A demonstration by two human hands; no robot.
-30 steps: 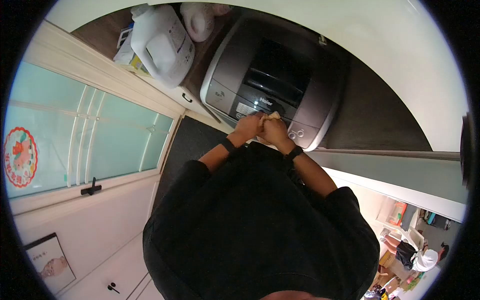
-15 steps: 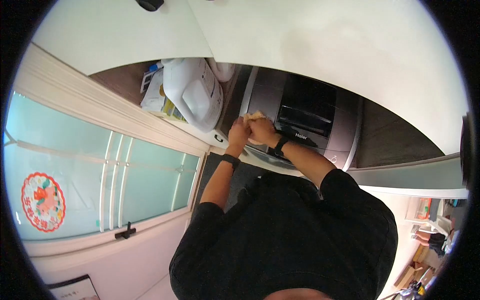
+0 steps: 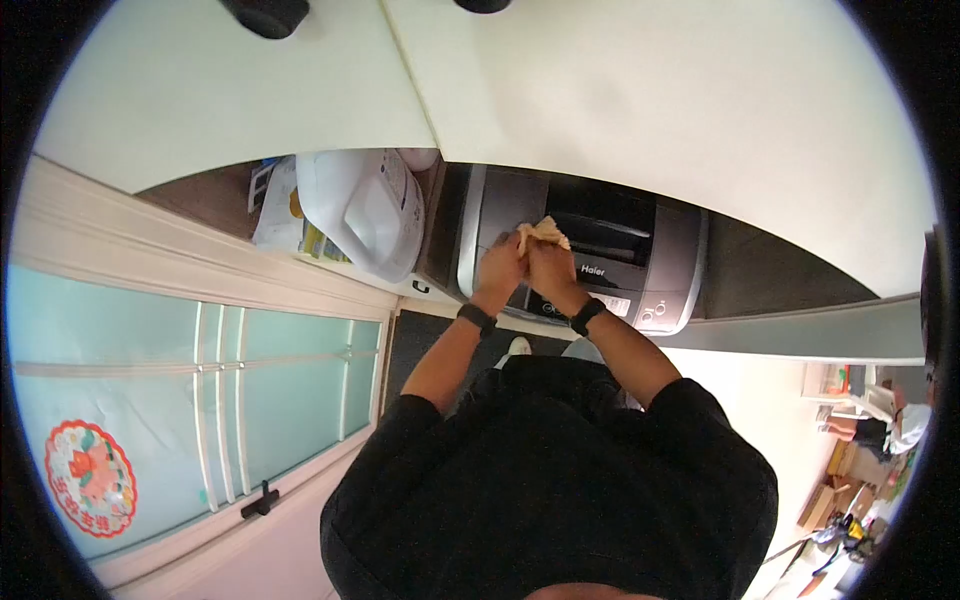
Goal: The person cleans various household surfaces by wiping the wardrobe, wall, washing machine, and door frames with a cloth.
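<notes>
Both hands are close together above the front left part of a grey Haier washing machine (image 3: 673, 260). A crumpled pale yellow cloth (image 3: 545, 232) is bunched between them, its loose edge sticking out past the fingers. My left hand (image 3: 503, 268) is closed at the left side of the cloth. My right hand (image 3: 551, 267) is closed around its lower part. Most fingertips are hidden by the hands and the cloth. The machine's dark lid window (image 3: 597, 215) lies just behind the right hand, and a control strip shows below it.
A large white jug (image 3: 365, 215) stands left of the machine, beside a yellow-and-white package (image 3: 283, 215). White cabinet doors (image 3: 620, 80) overhang the machine. At left is a frosted glass door (image 3: 285, 370) with a black handle (image 3: 261, 499). Another person (image 3: 905, 428) is far right.
My hands have shifted right over the machine with the cloth, and more of the cloth now shows above the fingers. The view has moved too, showing a shoe on the floor.
</notes>
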